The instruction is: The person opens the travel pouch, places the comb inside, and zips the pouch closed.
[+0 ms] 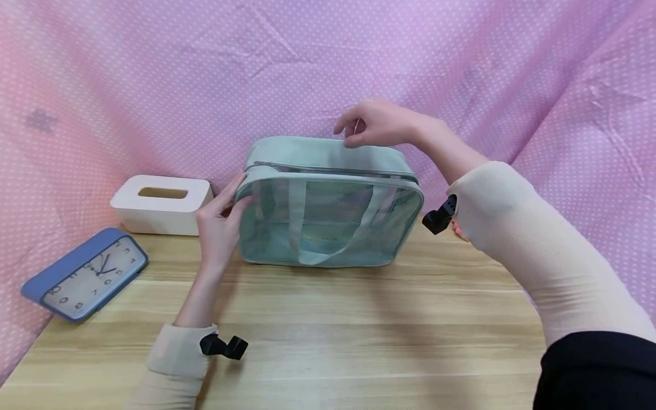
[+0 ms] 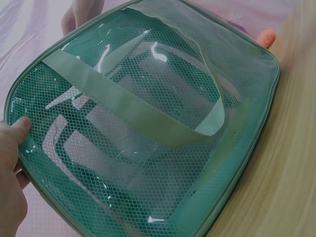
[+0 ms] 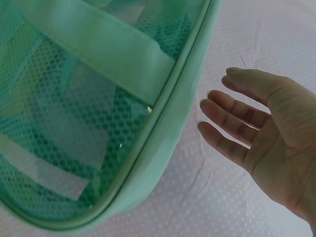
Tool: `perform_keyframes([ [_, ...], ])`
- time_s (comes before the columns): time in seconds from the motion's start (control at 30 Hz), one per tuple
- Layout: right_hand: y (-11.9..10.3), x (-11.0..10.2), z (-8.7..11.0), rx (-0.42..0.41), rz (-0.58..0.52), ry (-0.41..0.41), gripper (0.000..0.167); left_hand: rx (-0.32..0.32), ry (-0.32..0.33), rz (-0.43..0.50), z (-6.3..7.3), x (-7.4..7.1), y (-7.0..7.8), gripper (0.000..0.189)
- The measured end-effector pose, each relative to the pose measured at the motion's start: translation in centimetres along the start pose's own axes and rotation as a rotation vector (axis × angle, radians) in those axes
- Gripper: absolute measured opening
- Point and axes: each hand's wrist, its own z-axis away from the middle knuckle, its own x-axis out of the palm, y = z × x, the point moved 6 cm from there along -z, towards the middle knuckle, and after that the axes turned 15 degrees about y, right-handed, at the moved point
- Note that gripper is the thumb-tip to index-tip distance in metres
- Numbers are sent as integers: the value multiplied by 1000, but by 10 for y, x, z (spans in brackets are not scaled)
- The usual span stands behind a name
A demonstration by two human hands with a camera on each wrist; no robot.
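Observation:
A mint-green wash bag (image 1: 328, 228) with a clear, mesh-patterned front stands upright on the wooden table. Its zipper (image 1: 333, 169) runs along the top edge, and a strap handle (image 1: 297, 216) hangs down the front. My left hand (image 1: 220, 225) grips the bag's upper left corner; in the left wrist view the thumb (image 2: 20, 129) presses on the front panel. Over the top right of the bag hovers my right hand (image 1: 381, 124), its fingers loosely bent and holding nothing. The right wrist view shows a gap between those fingertips (image 3: 210, 129) and the bag.
Left of the bag sits a white tissue box (image 1: 161, 222) with a slot on top. A blue-framed clock (image 1: 97, 276) leans nearer the left table edge. Something small and orange (image 1: 458, 229) lies partly hidden behind the right forearm. A pink dotted cloth (image 1: 307, 68) hangs behind everything.

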Motion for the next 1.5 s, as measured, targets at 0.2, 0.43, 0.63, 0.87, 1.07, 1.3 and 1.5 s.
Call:
perform_keyframes([
  [0.2, -12, 2, -10, -18, -21, 52, 36, 7, -12, 23, 0, 2, 0, 38],
  [0.43, -35, 9, -26, -59, -24, 65, 34, -22, -45, 60, 0, 4, -4, 36],
  [0.63, -61, 19, -46, -113, -10, 27, 33, -43, -40, 68, 1, 0, -7, 35],
  [0.87, -87, 39, -66, -208, -4, -24, 32, -46, -46, 83, 1, 1, -7, 35],
  [1.07, -103, 54, -76, -246, 6, -70, 32, -59, -51, 90, 2, 5, -8, 34],
  [1.3, -119, 67, -81, -224, 122, -151, 33, -82, -52, 90, 2, 6, -10, 31],
  [1.5, -126, 76, -84, -249, 174, -178, 29, -74, -43, 79, 1, 5, -12, 32],
])
